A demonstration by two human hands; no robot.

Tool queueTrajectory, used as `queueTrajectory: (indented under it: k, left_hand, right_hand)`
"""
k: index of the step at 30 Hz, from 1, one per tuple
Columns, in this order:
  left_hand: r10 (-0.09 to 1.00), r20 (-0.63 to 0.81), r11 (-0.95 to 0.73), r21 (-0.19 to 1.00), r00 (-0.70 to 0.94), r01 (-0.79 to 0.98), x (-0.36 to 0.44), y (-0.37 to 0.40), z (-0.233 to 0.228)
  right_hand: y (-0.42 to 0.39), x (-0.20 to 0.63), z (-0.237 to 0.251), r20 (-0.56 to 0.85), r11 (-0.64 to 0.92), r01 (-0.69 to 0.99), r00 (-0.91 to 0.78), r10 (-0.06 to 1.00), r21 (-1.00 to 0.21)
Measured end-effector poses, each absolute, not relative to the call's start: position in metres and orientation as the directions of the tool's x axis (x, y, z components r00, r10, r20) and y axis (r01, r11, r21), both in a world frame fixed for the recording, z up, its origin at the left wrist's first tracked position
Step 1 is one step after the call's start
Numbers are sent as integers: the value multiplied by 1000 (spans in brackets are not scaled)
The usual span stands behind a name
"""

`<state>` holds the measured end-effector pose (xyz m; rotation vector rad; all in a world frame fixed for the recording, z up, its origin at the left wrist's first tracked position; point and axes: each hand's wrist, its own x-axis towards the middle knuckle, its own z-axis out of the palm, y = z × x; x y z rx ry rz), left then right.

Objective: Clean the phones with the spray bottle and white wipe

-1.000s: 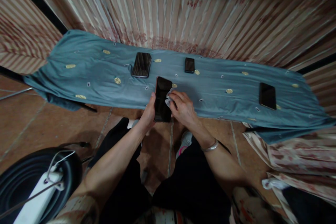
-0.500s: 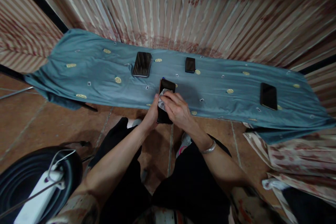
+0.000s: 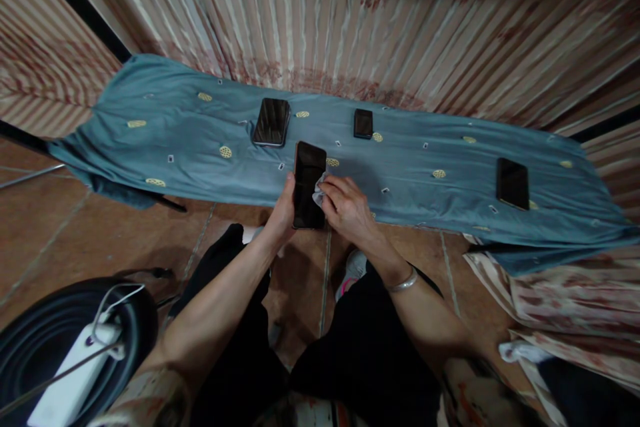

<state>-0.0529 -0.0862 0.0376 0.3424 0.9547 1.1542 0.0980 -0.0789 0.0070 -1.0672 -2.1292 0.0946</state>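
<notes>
A dark smartphone [image 3: 307,190], screen up, is gripped along its left side by my left hand [image 3: 284,210]; the fingers beneath it are hidden. My right hand [image 3: 347,208] pinches a crumpled light-grey cloth [image 3: 319,191] at the phone's right edge. Both hands are over the near edge of a bench covered by a blue-green cloth [image 3: 190,140]. On that cover lie a black phone [image 3: 271,121] beyond my left hand, a small black device [image 3: 363,123] past my right hand, and another dark phone [image 3: 512,183] far to the right.
A pleated, patterned curtain [image 3: 310,20] hangs behind the bench. On the tiled floor [image 3: 300,280] at lower left lies a coil of black hose or cable [image 3: 135,327], with a white power strip [image 3: 65,380] on it. Bunched fabric [image 3: 570,293] hangs at lower right.
The cloth in my right hand has moved from the middle of the screen to its right edge. The phone has shifted slightly left and away from me, showing more of its screen.
</notes>
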Motion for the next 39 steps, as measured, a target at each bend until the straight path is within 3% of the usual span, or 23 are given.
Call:
queueTrajectory:
  k: [10, 25, 33, 39]
  left_hand:
    - [877, -471, 412, 631, 97, -658, -46, -89, 38]
    - [903, -418, 379, 663, 101, -646, -51, -85, 38]
    - [915, -391, 356, 673, 98, -648, -48, -86, 36]
    - [880, -467, 407, 645, 89, -647, -42, -90, 39]
  right_hand:
    - [-86, 85, 17, 607, 726, 596, -450, 655, -342]
    - [-79, 102, 12, 464, 607, 686, -419, 781, -402]
    - [-83, 97, 15, 493, 656, 633, -450, 744, -412]
    - [-87, 87, 22, 502, 678, 614, -471, 725, -403]
